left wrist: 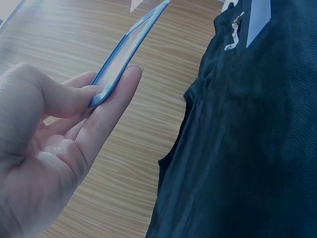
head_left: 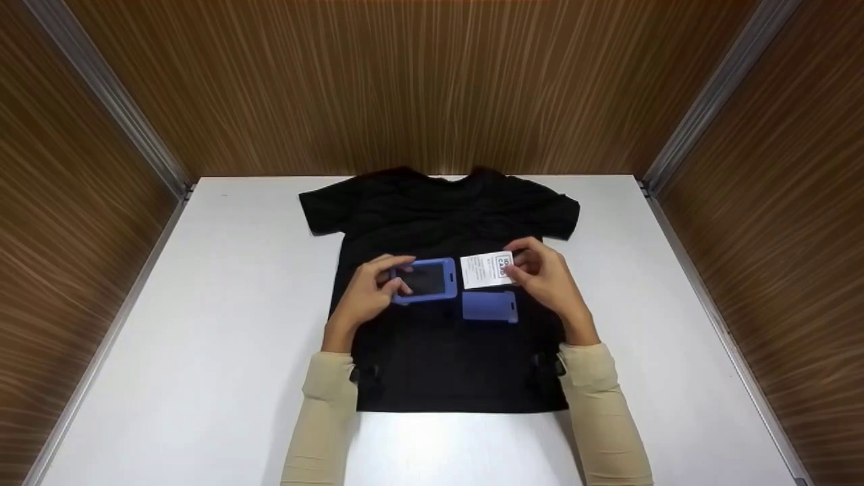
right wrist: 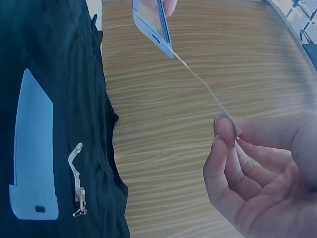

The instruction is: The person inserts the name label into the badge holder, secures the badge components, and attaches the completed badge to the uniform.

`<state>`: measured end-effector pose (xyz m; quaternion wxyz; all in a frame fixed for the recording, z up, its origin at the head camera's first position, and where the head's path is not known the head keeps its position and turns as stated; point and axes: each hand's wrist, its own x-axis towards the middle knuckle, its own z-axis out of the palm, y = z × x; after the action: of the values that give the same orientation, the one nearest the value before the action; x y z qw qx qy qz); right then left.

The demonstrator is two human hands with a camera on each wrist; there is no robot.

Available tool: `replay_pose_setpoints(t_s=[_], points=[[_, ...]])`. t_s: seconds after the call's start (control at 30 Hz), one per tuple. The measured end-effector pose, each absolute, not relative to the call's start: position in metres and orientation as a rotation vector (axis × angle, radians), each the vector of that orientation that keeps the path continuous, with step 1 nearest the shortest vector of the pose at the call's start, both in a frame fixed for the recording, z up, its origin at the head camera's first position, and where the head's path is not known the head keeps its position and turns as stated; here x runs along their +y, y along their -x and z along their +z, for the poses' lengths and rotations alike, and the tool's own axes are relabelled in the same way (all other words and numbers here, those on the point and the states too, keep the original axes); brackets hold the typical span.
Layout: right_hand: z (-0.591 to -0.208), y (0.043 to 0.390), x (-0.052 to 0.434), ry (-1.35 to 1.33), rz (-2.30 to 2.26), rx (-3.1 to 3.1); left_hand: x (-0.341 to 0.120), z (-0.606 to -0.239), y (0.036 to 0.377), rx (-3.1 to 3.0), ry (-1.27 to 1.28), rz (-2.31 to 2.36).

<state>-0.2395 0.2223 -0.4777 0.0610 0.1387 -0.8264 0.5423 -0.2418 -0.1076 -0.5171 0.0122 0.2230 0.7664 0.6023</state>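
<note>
My left hand (head_left: 368, 290) holds a blue badge holder (head_left: 451, 287), thumb on one face and fingers on the other, as the left wrist view shows. The holder has a rim around a see-through window and a slot at its right end. Between thumb and fingertips of my right hand (head_left: 550, 280) is pinched a white ID card (head_left: 478, 270). Seen edge-on in the right wrist view, the card (right wrist: 218, 102) bends slightly, its far edge right at the holder's slotted end. A separate blue cover (head_left: 487, 307) with a slot lies below the card.
Beneath everything, a black T-shirt (head_left: 459, 378) lies spread on the white table (head_left: 223, 304). A metal clip (right wrist: 78, 181) rests on the shirt beside the blue cover. Wood-patterned walls (head_left: 418, 88) enclose the table at the back and both sides.
</note>
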Motion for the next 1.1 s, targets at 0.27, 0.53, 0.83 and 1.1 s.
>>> replay_pose_setpoints(t_s=[0.27, 0.53, 0.83, 1.1], points=[[-0.482, 0.239, 0.214, -0.5, 1.676, -2.464, -0.107, -0.518, 0.242, 2.367, -0.735, 1.903], [-0.485, 0.239, 0.202, -0.494, 1.7, -2.494, -0.104, -0.518, 0.241, 2.373, -0.736, 1.884], [-0.463, 0.223, 0.189, -0.539, 1.64, -2.544, -0.099, -0.517, 0.241, 2.354, -0.737, 1.852], [-0.462, 0.219, 0.184, -0.555, 1.61, -2.548, -0.097, -0.519, 0.241, 2.336, -0.742, 1.859]])
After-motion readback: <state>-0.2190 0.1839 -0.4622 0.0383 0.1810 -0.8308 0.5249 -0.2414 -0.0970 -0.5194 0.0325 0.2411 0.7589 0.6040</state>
